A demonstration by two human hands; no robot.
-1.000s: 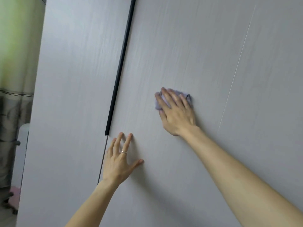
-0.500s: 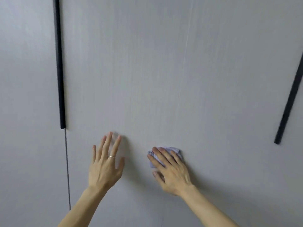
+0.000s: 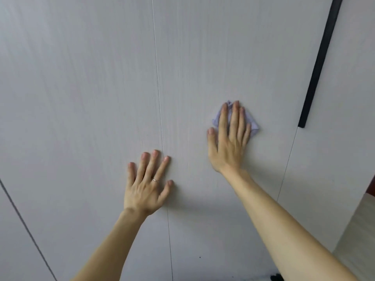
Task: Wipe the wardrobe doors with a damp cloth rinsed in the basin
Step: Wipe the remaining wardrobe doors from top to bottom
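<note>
Pale grey wardrobe doors (image 3: 91, 88) fill the view, split by thin vertical seams. My right hand (image 3: 229, 142) lies flat with straight fingers on a small lilac cloth (image 3: 253, 125), pressing it against the door right of the middle seam. Only the cloth's edges show around my fingers. My left hand (image 3: 147, 185), wearing a ring, rests flat with spread fingers on the door lower down, its fingertips across the middle seam. It holds nothing.
A long black handle strip (image 3: 318, 63) runs down the door to the right of the cloth. A second seam (image 3: 288, 159) lies below it. The wardrobe's right edge and a strip of light floor (image 3: 361, 220) show at the lower right.
The view has swung right. My right hand has carried the cloth up and to the right, toward the black handle. My left hand has also shifted right, onto the middle seam.
</note>
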